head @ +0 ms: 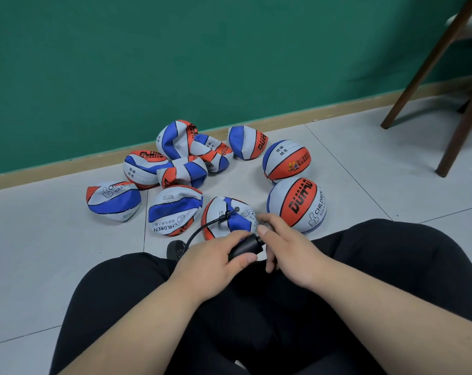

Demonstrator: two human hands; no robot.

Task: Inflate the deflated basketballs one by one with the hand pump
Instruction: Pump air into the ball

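Observation:
A black hand pump (247, 247) lies across my lap. My left hand (216, 261) grips its barrel. My right hand (283, 247) holds the handle end, fingers curled around it. A black hose (202, 228) curves from the pump up to a needle stuck in a deflated red, white and blue basketball (226, 215) just in front of my knees. Two round, inflated balls sit to the right, one near (297, 204) and one farther (286, 159). Several crumpled flat balls (175, 158) lie in a heap by the wall.
Grey tiled floor (53, 253) runs to a green wall (175, 63) with a tan skirting board. Dark wooden chair legs (424, 69) stand at the upper right. My legs in black trousers (256, 320) fill the lower view, with a black shoe (176, 249) below the hose.

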